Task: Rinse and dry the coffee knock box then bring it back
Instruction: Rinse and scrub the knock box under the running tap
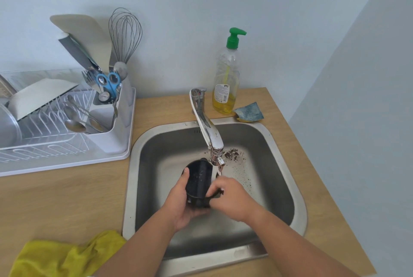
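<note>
Both hands, left hand (pixel 182 202) and right hand (pixel 232 198), are clamped on the wet black plastic knock box (pixel 199 179) over the steel sink (pixel 279 165) under the chrome tap (pixel 206 130), so it could easily slip or splash leftover grounds onto the wooden counter (pixel 67 198).

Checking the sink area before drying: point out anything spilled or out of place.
Dark coffee grounds are scattered on the sink floor right of the faucet. The yellow cloth lies crumpled at the counter's front edge. Nothing looks damaged.

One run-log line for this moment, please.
stage: rinsing | left hand: holds black plastic knock box | right hand: rubs its rim | chrome tap: running
</note>
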A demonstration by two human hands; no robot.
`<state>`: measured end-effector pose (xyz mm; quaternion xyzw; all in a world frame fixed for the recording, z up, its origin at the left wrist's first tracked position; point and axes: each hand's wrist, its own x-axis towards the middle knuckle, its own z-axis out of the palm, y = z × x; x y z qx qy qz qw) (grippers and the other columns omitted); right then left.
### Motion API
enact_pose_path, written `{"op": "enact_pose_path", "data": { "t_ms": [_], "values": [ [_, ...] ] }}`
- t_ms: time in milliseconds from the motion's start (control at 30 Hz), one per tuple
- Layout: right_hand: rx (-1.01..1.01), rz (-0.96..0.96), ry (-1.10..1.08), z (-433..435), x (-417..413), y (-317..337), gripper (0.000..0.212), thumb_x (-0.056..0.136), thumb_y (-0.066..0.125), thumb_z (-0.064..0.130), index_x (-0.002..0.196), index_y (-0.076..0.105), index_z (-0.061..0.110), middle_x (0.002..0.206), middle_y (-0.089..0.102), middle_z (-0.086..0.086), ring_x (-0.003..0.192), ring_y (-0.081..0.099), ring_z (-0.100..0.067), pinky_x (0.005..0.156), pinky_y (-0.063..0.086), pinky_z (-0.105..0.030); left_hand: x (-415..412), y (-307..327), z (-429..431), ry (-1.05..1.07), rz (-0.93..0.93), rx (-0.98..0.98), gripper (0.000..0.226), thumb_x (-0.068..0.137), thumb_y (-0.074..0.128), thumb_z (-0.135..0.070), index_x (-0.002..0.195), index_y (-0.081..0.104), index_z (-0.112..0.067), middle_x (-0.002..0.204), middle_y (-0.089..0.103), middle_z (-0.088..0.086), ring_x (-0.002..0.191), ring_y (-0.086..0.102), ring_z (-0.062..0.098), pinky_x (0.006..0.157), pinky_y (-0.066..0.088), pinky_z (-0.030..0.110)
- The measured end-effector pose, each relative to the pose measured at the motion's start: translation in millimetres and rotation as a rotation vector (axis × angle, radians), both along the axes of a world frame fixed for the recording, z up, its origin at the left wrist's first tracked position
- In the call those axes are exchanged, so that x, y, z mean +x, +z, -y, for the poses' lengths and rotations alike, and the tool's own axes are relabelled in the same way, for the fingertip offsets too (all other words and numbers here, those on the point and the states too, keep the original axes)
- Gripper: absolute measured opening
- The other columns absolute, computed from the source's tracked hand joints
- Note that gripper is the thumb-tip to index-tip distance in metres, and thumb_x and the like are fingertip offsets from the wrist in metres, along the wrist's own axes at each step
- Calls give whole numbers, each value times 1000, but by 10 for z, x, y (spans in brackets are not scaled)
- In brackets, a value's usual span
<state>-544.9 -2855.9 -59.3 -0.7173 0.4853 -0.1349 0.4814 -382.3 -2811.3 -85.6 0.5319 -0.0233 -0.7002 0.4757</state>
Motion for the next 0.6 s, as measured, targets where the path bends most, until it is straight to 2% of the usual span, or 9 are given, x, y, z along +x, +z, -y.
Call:
{"op": "enact_pose_path", "data": {
  "t_ms": [100,167,200,267,333,433,533,600],
  "values": [
    [89,128,-266,72,-58,12,20,83,64,-7,75,72,10,90,63,4,82,62,-9,76,49,-17,27,1,-18,-12,10,29,54,105,49,-52,135,63,-10,125,73,25,107,75,43,80,63,56],
    [46,56,-255,99,-23,-8,21,89,67,5,75,69,20,85,65,6,75,59,-5,68,44,-13,-8,10,-34,-26,15,34,47,107,48,-44,139,58,-11,128,71,25,99,78,39,76,64,53],
    [-7,-11,-209,97,8,-20,17,91,69,13,76,67,22,81,67,5,71,58,-4,66,43,-15,-45,16,-44,-40,14,32,45,108,47,-41,140,56,-12,129,70,25,96,79,37,77,64,54],
    [-72,-114,-167,62,93,-36,8,89,73,26,86,66,23,76,70,3,68,60,-8,62,45,-22,-130,19,-55,-84,13,17,41,109,47,-37,142,53,-13,131,69,24,99,76,38,89,61,62],
    [-57,-141,-250,43,148,-62,14,84,74,30,92,64,25,77,70,6,72,64,-11,60,44,-21,-207,15,-48,-134,47,-14,36,109,49,-35,139,51,-17,131,68,22,99,75,39,94,58,64],
    [5,-161,-412,85,156,-62,20,83,78,34,91,68,18,84,74,1,79,68,-17,59,47,-25,-285,67,-28,-176,67,-49,31,109,48,-40,133,50,-20,124,71,18,88,80,32,82,65,52],
    [17,-182,-444,134,105,-101,36,91,76,36,76,73,4,72,73,-14,60,62,-22,60,53,-39,-306,93,-10,-206,90,-51,39,109,42,-50,133,49,-21,109,79,12,82,80,26,75,63,45],
    [116,-91,-455,152,83,-138,37,97,72,31,78,74,-1,68,69,-20,50,58,-20,56,57,-39,-296,101,-12,-212,99,-51,44,108,39,-54,135,48,-20,98,81,10,80,79,25,72,62,42]
  ]
}}
